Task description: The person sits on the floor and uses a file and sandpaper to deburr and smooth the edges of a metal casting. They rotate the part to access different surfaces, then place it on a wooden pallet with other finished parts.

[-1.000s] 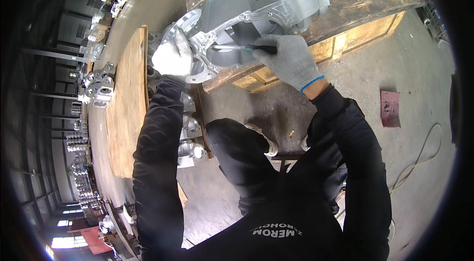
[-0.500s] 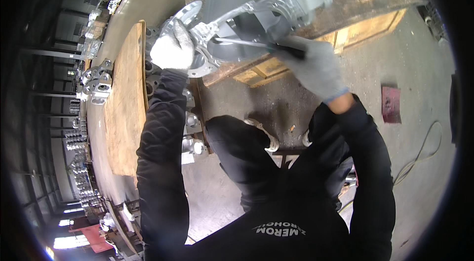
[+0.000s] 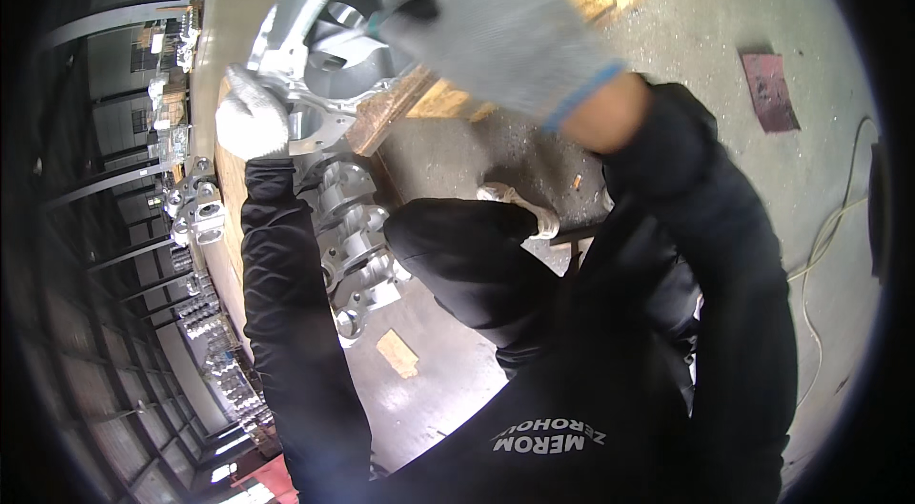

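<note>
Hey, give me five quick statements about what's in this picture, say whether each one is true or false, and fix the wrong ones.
1. The right hand holds a dark-handled hand tool. True.
2. The left hand is bare. False: it wears a pale knit glove.
3. The left hand is at the left side of a silver-grey metal casting. True.
4. A dark red sheet lies on the floor toward the right of the view. True.
5. The left sleeve is white. False: it is black.
</note>
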### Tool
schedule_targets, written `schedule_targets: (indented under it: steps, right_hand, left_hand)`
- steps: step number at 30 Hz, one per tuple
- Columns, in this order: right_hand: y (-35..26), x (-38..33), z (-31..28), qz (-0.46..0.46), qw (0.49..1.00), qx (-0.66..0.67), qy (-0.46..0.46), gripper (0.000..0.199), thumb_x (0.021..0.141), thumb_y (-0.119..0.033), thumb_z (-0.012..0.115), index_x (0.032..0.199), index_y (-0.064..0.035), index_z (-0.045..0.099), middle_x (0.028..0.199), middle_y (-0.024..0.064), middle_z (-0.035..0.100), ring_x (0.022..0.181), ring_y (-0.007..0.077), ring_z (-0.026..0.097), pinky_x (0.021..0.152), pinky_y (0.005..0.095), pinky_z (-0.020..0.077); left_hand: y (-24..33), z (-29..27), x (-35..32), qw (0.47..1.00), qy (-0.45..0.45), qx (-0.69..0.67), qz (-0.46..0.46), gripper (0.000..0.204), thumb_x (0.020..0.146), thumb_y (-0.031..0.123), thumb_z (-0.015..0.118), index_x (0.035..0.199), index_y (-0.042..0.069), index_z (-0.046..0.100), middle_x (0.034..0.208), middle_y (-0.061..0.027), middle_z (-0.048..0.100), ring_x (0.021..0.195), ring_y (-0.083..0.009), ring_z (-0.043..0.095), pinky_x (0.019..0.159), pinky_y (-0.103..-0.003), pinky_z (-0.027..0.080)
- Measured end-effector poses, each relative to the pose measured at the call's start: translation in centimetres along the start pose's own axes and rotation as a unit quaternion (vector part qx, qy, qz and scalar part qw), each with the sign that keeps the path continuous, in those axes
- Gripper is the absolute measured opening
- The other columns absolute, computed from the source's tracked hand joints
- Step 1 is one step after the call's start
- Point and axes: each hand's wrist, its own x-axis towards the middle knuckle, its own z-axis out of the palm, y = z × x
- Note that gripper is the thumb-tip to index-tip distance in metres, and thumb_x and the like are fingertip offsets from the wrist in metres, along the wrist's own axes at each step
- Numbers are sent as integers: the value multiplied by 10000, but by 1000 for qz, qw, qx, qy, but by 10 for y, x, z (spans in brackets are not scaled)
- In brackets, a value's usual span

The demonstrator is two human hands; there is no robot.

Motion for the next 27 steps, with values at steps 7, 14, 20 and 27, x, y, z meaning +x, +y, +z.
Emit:
schedule_targets:
  steps: [7, 14, 20, 27]
  right_hand:
    - [17, -30, -23, 165, 970, 138, -115, 302, 949, -356, 745, 1008, -64, 799, 891, 107, 783, 784, 252, 753, 759, 349, 604]
    - [0, -4, 6, 111, 981, 136, -86, 239, 944, -332, 714, 920, -111, 801, 699, 84, 720, 673, 281, 724, 665, 403, 591]
    - [2, -1, 12, 144, 967, 82, -193, 256, 941, -356, 724, 959, -118, 815, 702, 94, 732, 687, 269, 740, 673, 403, 605]
    - [-11, -27, 20, 107, 979, 143, -95, 211, 912, -253, 694, 836, -63, 747, 725, 139, 725, 723, 309, 751, 659, 425, 612]
  left_hand:
    - [-4, 6, -2, 999, 34, 40, -13, 633, 1087, 514, 437, 953, 15, 803, 698, -173, 726, 727, -371, 742, 696, -447, 561]
    - [-1, 1, 3, 998, 14, 67, 6, 610, 1086, 491, 438, 913, 33, 802, 699, -177, 718, 682, -405, 716, 648, -469, 549]
    - [-5, 2, 0, 999, -7, 27, -17, 686, 1089, 501, 426, 714, 31, 756, 623, -177, 681, 601, -406, 675, 615, -467, 535]
    - [-9, 7, 1, 992, 73, 102, 29, 690, 1089, 491, 445, 654, 39, 732, 581, -186, 650, 547, -397, 645, 551, -475, 496]
